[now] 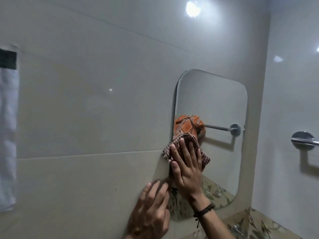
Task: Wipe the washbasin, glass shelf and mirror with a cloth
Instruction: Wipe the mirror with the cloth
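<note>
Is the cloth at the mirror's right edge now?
No, the right hand presses the cloth flat against the mirror's left edge.

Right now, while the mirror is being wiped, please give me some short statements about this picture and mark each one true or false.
1. The right hand presses a checked cloth on the mirror. True.
2. The left hand also holds the cloth. False: it rests flat on the wall tile beside the mirror.
3. The cloth is at the mirror's top right corner. False: it is at the left edge, near mid-height.
4. A metal towel bar is fixed to the right of the mirror. True.
</note>
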`<action>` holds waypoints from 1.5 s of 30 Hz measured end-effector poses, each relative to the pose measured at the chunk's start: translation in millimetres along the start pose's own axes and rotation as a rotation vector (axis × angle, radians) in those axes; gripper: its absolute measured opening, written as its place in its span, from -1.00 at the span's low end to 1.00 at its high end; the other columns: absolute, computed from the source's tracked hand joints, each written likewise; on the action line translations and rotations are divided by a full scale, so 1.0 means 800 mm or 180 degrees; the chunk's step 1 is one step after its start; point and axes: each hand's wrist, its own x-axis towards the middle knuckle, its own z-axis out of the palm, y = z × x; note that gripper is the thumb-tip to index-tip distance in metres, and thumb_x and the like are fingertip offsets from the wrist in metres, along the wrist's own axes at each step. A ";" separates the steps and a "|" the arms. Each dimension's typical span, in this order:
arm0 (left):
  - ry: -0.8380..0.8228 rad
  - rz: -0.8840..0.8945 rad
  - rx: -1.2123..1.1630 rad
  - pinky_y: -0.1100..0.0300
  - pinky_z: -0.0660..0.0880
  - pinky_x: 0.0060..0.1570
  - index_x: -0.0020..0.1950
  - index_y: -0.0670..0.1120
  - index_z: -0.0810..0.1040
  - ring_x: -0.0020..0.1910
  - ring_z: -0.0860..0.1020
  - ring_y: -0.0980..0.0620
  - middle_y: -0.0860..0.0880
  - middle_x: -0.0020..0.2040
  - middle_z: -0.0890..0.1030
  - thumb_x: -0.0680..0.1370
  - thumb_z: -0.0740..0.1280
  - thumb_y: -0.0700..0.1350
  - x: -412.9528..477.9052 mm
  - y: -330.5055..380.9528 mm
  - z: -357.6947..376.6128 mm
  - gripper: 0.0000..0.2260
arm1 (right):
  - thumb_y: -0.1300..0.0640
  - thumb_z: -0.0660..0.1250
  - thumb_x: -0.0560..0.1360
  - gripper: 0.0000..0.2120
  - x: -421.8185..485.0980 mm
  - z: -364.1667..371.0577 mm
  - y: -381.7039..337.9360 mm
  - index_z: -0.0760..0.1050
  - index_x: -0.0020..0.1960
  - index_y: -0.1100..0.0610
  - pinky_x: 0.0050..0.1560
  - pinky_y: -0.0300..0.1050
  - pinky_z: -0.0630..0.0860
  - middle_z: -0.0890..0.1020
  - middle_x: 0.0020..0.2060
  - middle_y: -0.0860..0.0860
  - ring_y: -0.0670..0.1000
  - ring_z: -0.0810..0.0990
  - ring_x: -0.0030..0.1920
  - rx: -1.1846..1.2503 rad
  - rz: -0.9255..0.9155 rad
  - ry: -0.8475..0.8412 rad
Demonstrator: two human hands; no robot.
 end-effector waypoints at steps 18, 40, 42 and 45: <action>0.0207 -0.0171 -0.0035 0.00 0.32 0.47 0.35 -0.13 0.61 0.41 0.50 -0.02 -0.01 0.40 0.56 0.53 0.33 -0.13 0.070 -0.014 -0.011 -0.62 | -0.09 -0.06 0.71 -0.54 0.025 -0.003 0.025 0.11 0.61 -0.15 0.52 0.30 0.10 0.17 0.61 -0.02 0.11 0.13 0.60 0.0062 -0.0117 0.0238; 0.0135 -0.0197 -0.0144 0.09 0.32 0.36 0.32 -0.15 0.62 0.31 0.54 -0.06 -0.04 0.33 0.59 0.51 0.30 -0.11 0.142 -0.026 -0.025 -0.61 | -0.10 -0.09 0.71 -0.51 0.100 -0.007 0.005 0.21 0.59 -0.01 0.53 0.34 0.05 0.16 0.61 0.01 0.05 0.03 0.62 0.0079 0.0331 0.0613; 0.0125 -0.0196 -0.0100 0.06 0.33 0.35 0.31 -0.16 0.62 0.33 0.53 -0.08 -0.07 0.36 0.58 0.48 0.29 -0.11 0.165 -0.030 -0.027 -0.58 | -0.08 -0.05 0.70 -0.53 0.128 -0.017 0.008 0.18 0.59 -0.05 0.54 0.28 0.06 0.14 0.61 -0.02 0.03 0.04 0.62 -0.0054 -0.0083 0.0474; 0.0100 -0.0124 -0.0050 0.04 0.34 0.31 0.35 -0.12 0.60 0.32 0.53 -0.08 -0.04 0.40 0.55 0.48 0.31 -0.11 0.185 -0.035 -0.027 -0.57 | -0.07 -0.04 0.69 -0.53 0.180 -0.036 0.025 0.16 0.59 -0.09 0.56 0.21 0.03 0.13 0.61 -0.07 -0.02 0.02 0.62 -0.0146 -0.0313 0.0442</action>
